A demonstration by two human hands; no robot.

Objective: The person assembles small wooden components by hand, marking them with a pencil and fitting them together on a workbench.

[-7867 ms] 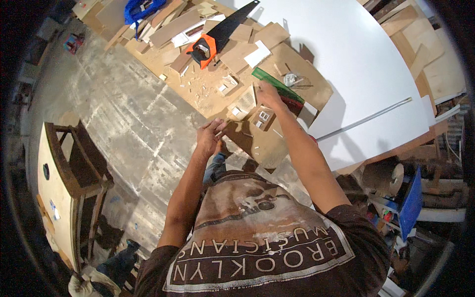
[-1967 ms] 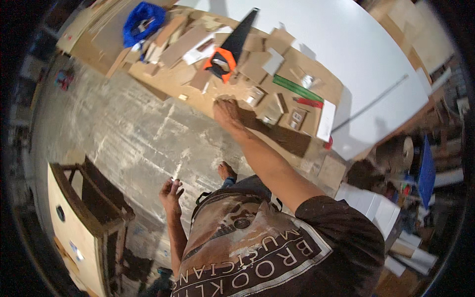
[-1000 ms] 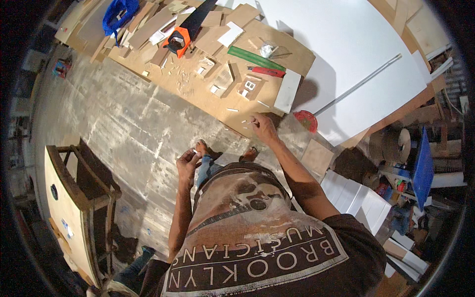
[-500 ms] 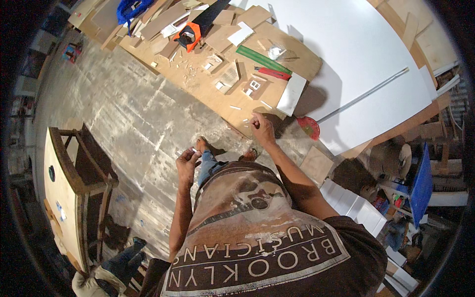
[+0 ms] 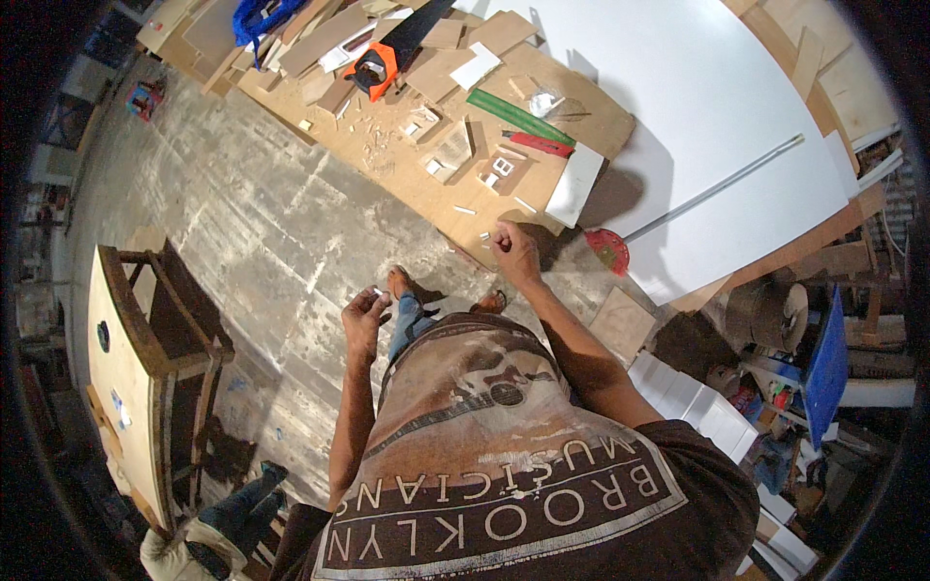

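My left hand (image 5: 364,315) is pinched on a small white piece (image 5: 379,291), in front of my body over the floor. My right hand (image 5: 513,252) is closed at the front corner of the plywood work board (image 5: 407,184), beside small white strips (image 5: 465,209); what its fingertips hold, if anything, I cannot make out. Around it lie small wooden pieces with white frames (image 5: 501,167), a green straight strip (image 5: 518,116), a red cutter (image 5: 538,143) and a white card (image 5: 573,186). Further back lies an orange-handled saw (image 5: 373,70) among scraps.
A large white sheet (image 5: 717,87) with a metal rule (image 5: 736,174) and red disc (image 5: 608,252) fills the right. A wooden cabinet (image 5: 126,368) stands left, a person's legs (image 5: 242,513) below it. Blue bag (image 5: 260,15) at back; clutter (image 5: 775,465) right.
My right hand left the green strip, was near the saw two seconds ago, and now sits at the board's front corner. My left hand moved down and left from the edge, pinching a white piece.
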